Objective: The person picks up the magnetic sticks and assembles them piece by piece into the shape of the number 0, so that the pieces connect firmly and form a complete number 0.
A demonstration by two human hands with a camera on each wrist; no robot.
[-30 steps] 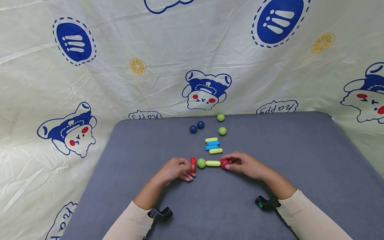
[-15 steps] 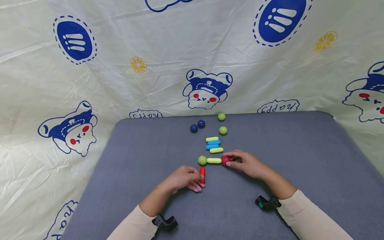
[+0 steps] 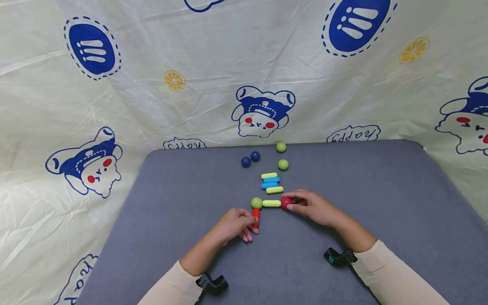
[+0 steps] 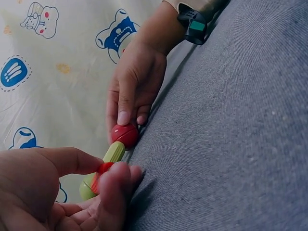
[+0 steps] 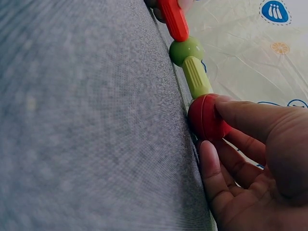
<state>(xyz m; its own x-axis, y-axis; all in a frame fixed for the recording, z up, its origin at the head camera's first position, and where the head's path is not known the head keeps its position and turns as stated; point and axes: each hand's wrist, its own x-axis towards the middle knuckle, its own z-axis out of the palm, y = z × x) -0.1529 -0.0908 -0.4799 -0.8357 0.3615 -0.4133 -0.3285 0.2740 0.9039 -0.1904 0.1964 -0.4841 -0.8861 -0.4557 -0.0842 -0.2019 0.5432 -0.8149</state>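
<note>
My left hand [image 3: 238,224] pinches a red rod [image 3: 256,217] between thumb and fingers. The rod's far end meets a green ball [image 3: 257,203], and in the right wrist view the red rod [image 5: 174,20] lines up against that ball [image 5: 186,51]. A yellow-green ridged rod [image 3: 272,203] joins the green ball to a red ball [image 3: 286,203]. Thumb and fingers of my right hand [image 3: 314,206] hold the red ball at its right side. Seen from the left wrist, my left fingers hide most of the red rod [image 4: 102,174].
Behind the joined pieces lie two yellow-green rods [image 3: 274,190] and two blue rods [image 3: 270,185], stacked side by side. Farther back are two dark blue balls [image 3: 245,162] and two green balls [image 3: 283,164]. A printed cloth [image 3: 209,106] hangs behind the grey table [image 3: 183,182].
My left hand has carried the red rod from left of the green ball to its near side, then up against it. The right hand keeps its hold on the red ball.
</note>
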